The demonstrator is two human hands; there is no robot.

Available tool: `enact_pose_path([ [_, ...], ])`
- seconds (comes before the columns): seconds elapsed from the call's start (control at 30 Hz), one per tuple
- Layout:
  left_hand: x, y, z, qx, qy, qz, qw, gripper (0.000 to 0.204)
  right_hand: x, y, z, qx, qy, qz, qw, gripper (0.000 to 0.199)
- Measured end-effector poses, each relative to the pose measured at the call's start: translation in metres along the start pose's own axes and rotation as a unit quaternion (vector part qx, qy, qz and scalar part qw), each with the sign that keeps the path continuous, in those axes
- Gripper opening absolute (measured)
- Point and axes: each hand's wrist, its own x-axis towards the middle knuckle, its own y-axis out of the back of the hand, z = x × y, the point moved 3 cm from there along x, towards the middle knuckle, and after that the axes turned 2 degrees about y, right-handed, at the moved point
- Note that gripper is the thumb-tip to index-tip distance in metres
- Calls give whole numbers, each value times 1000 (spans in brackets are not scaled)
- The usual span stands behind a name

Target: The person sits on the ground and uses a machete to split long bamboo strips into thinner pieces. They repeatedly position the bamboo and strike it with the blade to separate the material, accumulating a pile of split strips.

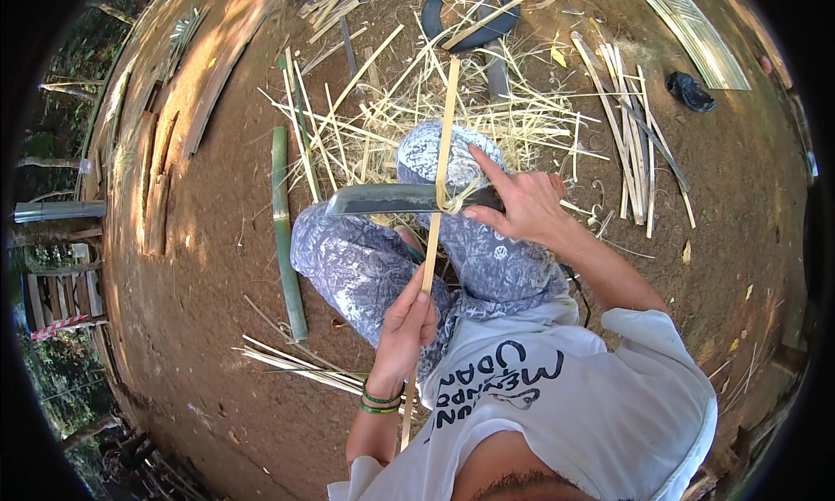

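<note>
My left hand (409, 323) is closed around a long pale bamboo strip (448, 110), which runs upright from beside my shirt to beyond my knees. Across it lies the dark blade of a machete (374, 198), level over my thighs. My right hand (526, 203) grips the machete at its right end, index finger stretched out, thumb near the blade; the handle is hidden by this hand. A thin curled shaving (463, 197) sticks up where blade and strip meet, close to my right thumb.
Loose shavings and strips (374, 123) cover the ground before my knees. A green bamboo pole (283, 231) lies to the left. More split strips (639, 144) lie on the right near a black bag (689, 92). A dark ring (430, 18) sits at the far side.
</note>
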Motion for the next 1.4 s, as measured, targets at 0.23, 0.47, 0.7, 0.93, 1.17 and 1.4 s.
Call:
enact_pose_path([
  [0.23, -18, 3, -5, 75, -28, 19, 997, 48, -4, 9, -6, -25, 13, -5, 1000, 96],
  [0.47, -30, -5, -5, 108, -44, 9, 993, 47, -8, 16, 33, -58, -22, 17, 998, 95],
  [0.7, -36, 5, -18, 46, -23, 36, 998, 50, -20, 122, 177, 96, -298, 281, 907, 67],
  [0.93, 45, -17, 8, 57, -56, 4, 997, 51, -8, 29, 20, 118, -30, -5, 993, 84],
  [1.17, 38, -19, 8, 97, -92, 36, 990, 46, 19, 7, -12, 70, -40, -60, 995, 92],
  [1.4, 21, -15, -1, 141, -99, 94, 981, 45, 26, -3, -9, 52, -39, -62, 996, 90],
])
